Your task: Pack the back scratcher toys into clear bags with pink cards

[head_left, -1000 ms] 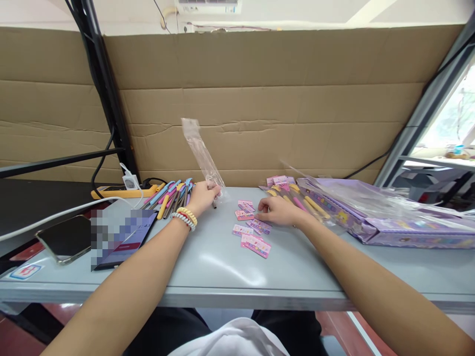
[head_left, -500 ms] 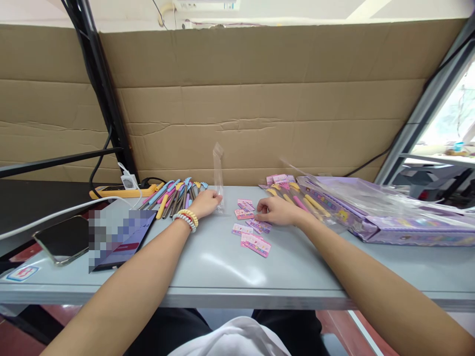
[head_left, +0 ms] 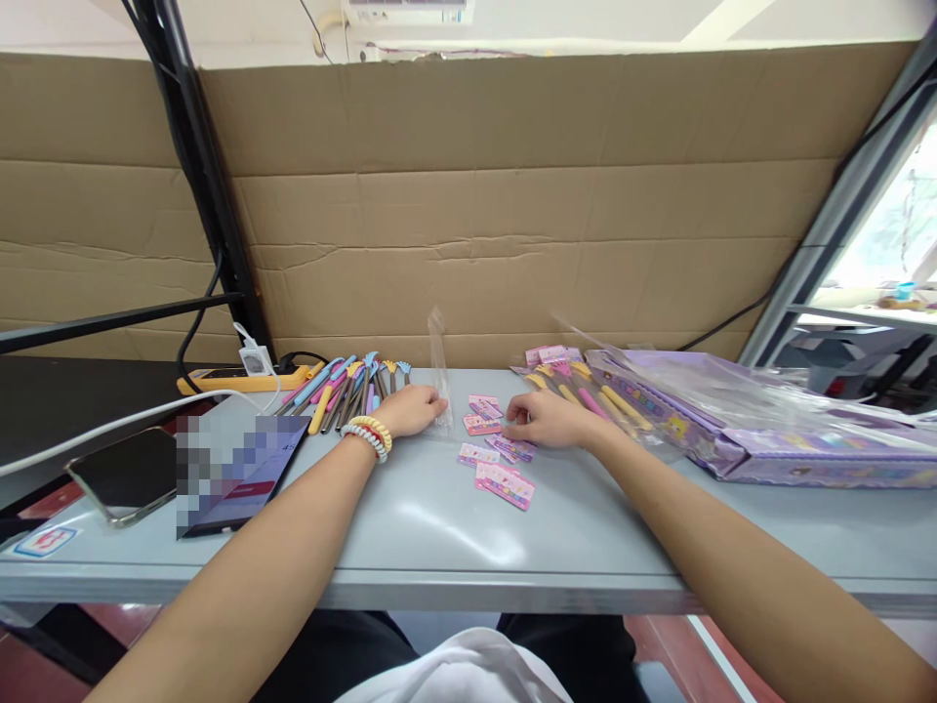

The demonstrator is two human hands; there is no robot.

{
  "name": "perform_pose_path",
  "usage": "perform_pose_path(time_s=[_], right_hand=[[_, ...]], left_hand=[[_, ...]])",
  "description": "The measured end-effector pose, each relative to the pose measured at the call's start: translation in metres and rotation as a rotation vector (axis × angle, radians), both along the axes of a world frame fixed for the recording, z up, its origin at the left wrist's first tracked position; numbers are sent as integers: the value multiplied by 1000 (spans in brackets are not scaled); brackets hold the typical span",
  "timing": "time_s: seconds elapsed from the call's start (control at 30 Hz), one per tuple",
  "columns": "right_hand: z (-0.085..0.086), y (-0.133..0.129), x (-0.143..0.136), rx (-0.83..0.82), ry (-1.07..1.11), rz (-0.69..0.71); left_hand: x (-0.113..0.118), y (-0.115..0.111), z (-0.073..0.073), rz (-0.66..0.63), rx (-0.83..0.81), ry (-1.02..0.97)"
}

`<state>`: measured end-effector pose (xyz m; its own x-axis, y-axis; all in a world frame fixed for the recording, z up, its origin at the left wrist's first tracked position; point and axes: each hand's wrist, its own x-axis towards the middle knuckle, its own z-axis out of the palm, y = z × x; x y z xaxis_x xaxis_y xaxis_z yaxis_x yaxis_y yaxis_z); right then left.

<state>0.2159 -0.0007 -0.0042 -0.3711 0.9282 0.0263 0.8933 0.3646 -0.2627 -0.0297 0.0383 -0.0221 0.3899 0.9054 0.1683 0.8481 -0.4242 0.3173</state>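
Observation:
My left hand pinches the lower end of a clear plastic sleeve, which stands up from the table in front of the cardboard. On the right, my right hand rests at the small pink and purple cards, its fingers bent together at the edge of the pile; what its fingertips hold, if anything, is hidden. Left of my left hand lies a heap of colourful sticks with hand-shaped ends. More such sticks, pink and yellow, lie in clear plastic beyond my right hand.
A purple box with clear plastic on top fills the right side. At the left are a tablet, a phone and a yellow power strip with a white cable. Cardboard stands behind the grey table.
My left hand has moved slightly to the right, and the plastic sleeve has shifted right and a little lower with it. My right hand has hardly moved.

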Motion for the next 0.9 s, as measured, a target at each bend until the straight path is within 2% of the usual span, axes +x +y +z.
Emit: perform_pose_path(time_s=[0.2,0.4,0.63,0.73,0.9], right_hand=[[0,0,0,-25,0,2],[1,-1,-1,-35,-27,12],[2,-1,-1,-48,-43,18],[2,-1,0,-51,-42,25],[3,-2,-1,-57,-50,32]], left_hand=[[-1,0,-1,-6,17,-19],[1,-6,6,62,162,-96],[1,-10,14,52,276,-165],[0,-11,14,37,271,-168],[4,-10,4,-24,143,-123]])
